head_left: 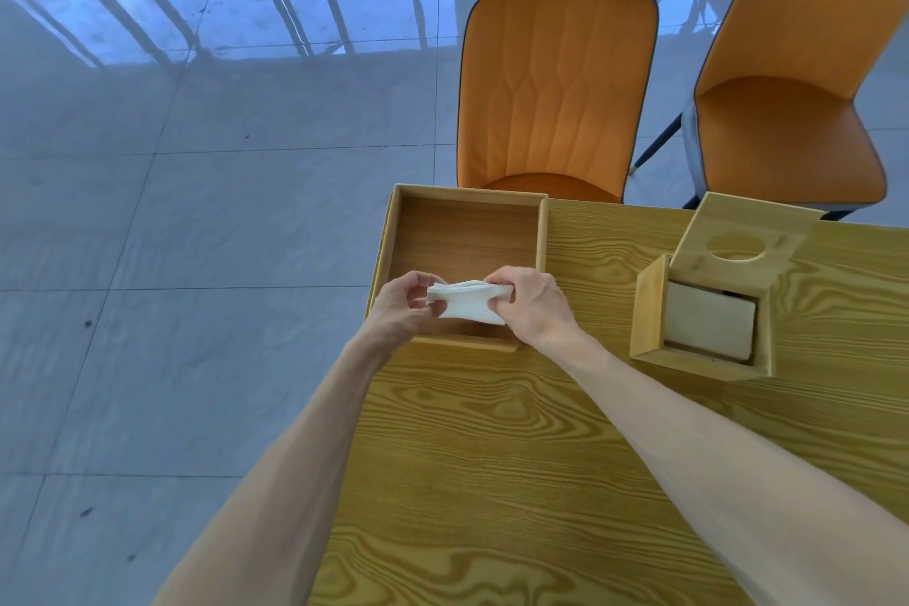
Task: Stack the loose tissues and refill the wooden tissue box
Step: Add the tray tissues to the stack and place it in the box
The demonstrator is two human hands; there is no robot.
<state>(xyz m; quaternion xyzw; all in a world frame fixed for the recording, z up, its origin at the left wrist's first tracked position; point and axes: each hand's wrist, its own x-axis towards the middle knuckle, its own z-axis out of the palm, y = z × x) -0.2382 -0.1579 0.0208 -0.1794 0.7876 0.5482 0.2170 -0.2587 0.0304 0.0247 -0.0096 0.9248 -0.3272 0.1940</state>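
A small stack of white tissues [467, 305] is held over the near edge of an open wooden tray [462, 236] at the table's far left corner. My left hand [406, 305] pinches the stack's left end and my right hand [531, 305] grips its right end. To the right stands the wooden tissue box [654, 310] with its hinged lid [742, 246] raised; the lid has a round hole. A pale pile of tissues [708, 322] lies inside the box.
The wood-grain table [492, 458] ends just left of the tray, with tiled floor [172, 212] beyond. Two orange chairs [556, 84] [787, 128] stand at the far side of the table.
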